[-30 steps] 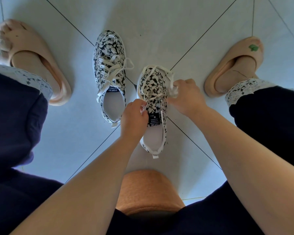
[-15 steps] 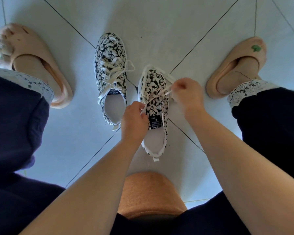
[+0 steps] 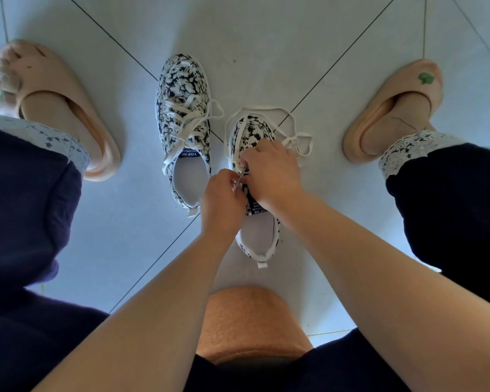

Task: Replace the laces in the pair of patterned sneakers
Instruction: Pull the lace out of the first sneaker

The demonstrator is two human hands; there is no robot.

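Two black-and-white patterned sneakers stand side by side on the tiled floor. The left sneaker (image 3: 185,120) is laced, its white lace ends lying loose. The right sneaker (image 3: 252,137) sits under both hands. A white lace (image 3: 292,131) loops loosely around its toe and trails off to the right. My left hand (image 3: 222,199) pinches the lace end at the sneaker's left eyelets. My right hand (image 3: 272,171) lies over the middle of the sneaker, its fingers curled onto the same lace end. The eyelets beneath are hidden.
My feet in beige slippers flank the sneakers, one on the far left (image 3: 54,108), one on the far right (image 3: 393,114). Dark trouser legs with white lace cuffs fill both sides. An orange-brown stool (image 3: 252,326) sits between my legs below.
My right hand has come in from the sneaker's right side to meet my left hand over the eyelets. The lace, pulled taut before, now lies slack in loops around the toe.
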